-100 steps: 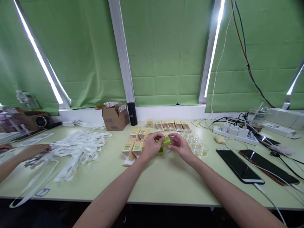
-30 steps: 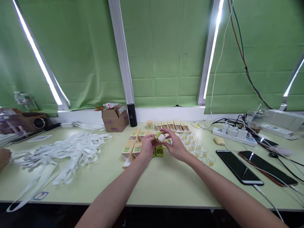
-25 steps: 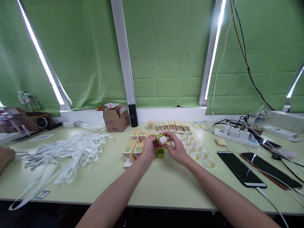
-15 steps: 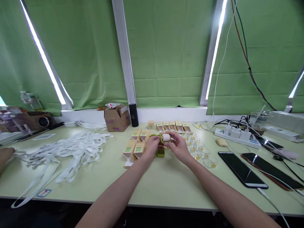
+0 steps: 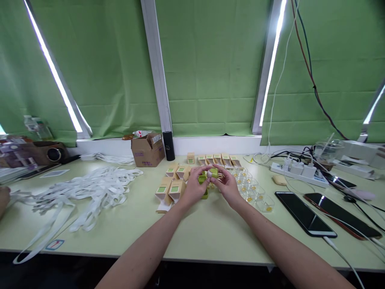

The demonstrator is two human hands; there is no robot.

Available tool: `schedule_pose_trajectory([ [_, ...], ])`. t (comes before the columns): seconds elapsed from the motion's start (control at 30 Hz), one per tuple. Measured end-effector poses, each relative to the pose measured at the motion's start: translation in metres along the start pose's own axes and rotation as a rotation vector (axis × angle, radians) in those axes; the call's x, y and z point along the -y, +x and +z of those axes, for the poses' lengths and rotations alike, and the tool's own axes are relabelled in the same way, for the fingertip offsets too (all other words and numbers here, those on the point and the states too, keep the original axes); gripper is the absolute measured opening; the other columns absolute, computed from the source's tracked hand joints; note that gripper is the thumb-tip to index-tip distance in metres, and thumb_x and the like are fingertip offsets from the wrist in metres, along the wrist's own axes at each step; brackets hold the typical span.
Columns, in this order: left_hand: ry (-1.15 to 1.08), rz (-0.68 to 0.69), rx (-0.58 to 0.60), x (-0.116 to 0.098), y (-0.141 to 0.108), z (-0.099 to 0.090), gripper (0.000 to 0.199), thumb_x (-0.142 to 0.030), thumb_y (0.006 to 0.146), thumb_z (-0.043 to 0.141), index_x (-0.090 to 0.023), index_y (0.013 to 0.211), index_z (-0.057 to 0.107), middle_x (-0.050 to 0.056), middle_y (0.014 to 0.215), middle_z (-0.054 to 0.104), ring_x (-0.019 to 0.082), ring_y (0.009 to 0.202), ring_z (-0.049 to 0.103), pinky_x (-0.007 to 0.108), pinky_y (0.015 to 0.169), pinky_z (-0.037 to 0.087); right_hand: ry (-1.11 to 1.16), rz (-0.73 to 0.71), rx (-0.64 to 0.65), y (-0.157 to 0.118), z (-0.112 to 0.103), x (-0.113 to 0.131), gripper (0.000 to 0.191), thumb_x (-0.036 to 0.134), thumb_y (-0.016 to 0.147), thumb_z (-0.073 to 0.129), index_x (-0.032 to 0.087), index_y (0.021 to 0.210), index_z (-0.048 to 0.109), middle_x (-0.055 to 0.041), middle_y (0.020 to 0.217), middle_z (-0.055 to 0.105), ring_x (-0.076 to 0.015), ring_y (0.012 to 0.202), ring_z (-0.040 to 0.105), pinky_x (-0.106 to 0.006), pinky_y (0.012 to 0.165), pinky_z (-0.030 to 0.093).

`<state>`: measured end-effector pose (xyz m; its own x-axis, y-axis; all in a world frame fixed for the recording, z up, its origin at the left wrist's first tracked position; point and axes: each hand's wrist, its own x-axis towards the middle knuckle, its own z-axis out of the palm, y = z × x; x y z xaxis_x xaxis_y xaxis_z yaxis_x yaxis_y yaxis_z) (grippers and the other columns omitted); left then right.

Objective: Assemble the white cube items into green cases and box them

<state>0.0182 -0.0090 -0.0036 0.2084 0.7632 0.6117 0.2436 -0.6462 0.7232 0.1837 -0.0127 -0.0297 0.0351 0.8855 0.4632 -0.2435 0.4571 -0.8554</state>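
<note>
A small green case (image 5: 213,172) with a pale, rounded insert (image 5: 209,174) is held just above the table, pinched between the fingertips of the left hand (image 5: 196,185) and those of the right hand (image 5: 229,188); both grips are closed on it. With the held case taken as the clock's centre, green containers (image 5: 205,195) are seen at 7 o'clock, partly covered by the left hand.

At 8 to 9 o'clock, kraft cartons (image 5: 176,190) with green squares are grouped beside the left wrist. At 12 o'clock, a row of similar cartons (image 5: 217,161) is set out, and a single small carton (image 5: 191,157) is placed at 11. Clear plastic cups (image 5: 249,186) with yellow centres are ranged at 3 to 4 o'clock, near the right hand.

All this is borne by a pale green tabletop (image 5: 216,237). Farther out, two smartphones (image 5: 305,214) are laid at 4 o'clock, one joined to a white cable, and a loaded power strip (image 5: 297,172) is placed at 3. A heap of white straps (image 5: 96,186) is spread at 9 o'clock; beyond it, another person's hand (image 5: 3,198) is cut off by the picture edge.

At 10 o'clock, an open cardboard box (image 5: 147,150) and a black cylinder (image 5: 168,145) are stood near a white sill (image 5: 216,144). The wall behind is covered by green blinds (image 5: 207,68), divided by grey posts (image 5: 156,60), with bright light admitted at narrow gaps.
</note>
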Motion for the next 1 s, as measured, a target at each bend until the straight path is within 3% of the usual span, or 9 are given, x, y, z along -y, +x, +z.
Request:
schedule_pose_trajectory([
  [0.1,-0.034,-0.052,-0.005,0.0064,0.0011,0.0034,0.031,-0.017,0.089,0.07,-0.022,0.119,0.072,0.011,0.129,0.071,0.025,0.117,0.067,0.044,0.104,0.053,-0.034,-0.036,-0.075,0.0,0.0014,-0.0034,0.067,0.039,0.068,0.094,0.03,0.129,0.067,-0.0024,0.109,0.066,-0.0207,0.092,0.072,-0.036,0.079,0.063],
  [0.23,-0.086,-0.072,-0.024,0.0073,0.002,0.005,0.03,-0.02,0.087,0.074,-0.02,0.116,0.07,0.012,0.123,0.073,0.025,0.115,0.068,0.042,0.101,0.054,-0.134,-0.105,-0.114,-0.0015,0.0026,-0.0043,0.063,0.037,0.075,0.088,0.029,0.131,0.06,-0.004,0.114,0.064,-0.0196,0.091,0.07,-0.037,0.078,0.063],
  [0.4,-0.253,-0.127,-0.024,0.0053,0.0042,0.0034,0.032,-0.022,0.083,0.078,-0.02,0.114,0.069,0.011,0.117,0.074,0.024,0.11,0.07,0.039,0.095,0.056,-0.242,-0.242,-0.07,-0.0048,0.0022,-0.002,0.059,0.028,0.081,0.082,0.029,0.134,0.056,-0.008,0.124,0.065,-0.0235,0.105,0.068,-0.039,0.083,0.062],
  [0.6,-0.467,-0.258,-0.041,0.0058,0.005,0.0034,0.04,-0.029,0.08,0.084,-0.019,0.115,0.069,0.011,0.111,0.076,0.023,0.106,0.07,0.034,0.089,0.056,-0.333,-0.352,-0.03,-0.0064,0.0004,-0.0015,0.054,0.023,0.086,0.074,0.031,0.136,0.054,-0.0096,0.132,0.064,-0.0229,0.102,0.067,-0.04,0.08,0.062],
  [0.8,-0.587,-0.318,0.046,0.0025,0.0019,0.0042,0.055,-0.033,0.08,0.087,-0.02,0.129,0.065,0.009,0.108,0.077,0.019,0.093,0.072,0.033,0.087,0.055,-0.339,-0.336,-0.061,-0.0076,0.0016,0.0025,0.047,0.029,0.09,0.076,0.03,0.131,0.053,-0.0095,0.132,0.068,-0.0238,0.104,0.067,-0.04,0.081,0.059],
  [1.0,-0.755,-0.35,0.083,0.011,0.0009,0.0105,0.06,-0.034,0.073,0.095,-0.02,0.122,0.065,0.01,0.115,0.077,0.021,0.098,0.073,0.033,0.088,0.055,-0.215,-0.278,-0.083,-0.0068,0.0039,0.0023,0.047,0.031,0.089,0.078,0.03,0.127,0.05,-0.0098,0.131,0.072,-0.0225,0.098,0.067,-0.044,0.09,0.058],
])
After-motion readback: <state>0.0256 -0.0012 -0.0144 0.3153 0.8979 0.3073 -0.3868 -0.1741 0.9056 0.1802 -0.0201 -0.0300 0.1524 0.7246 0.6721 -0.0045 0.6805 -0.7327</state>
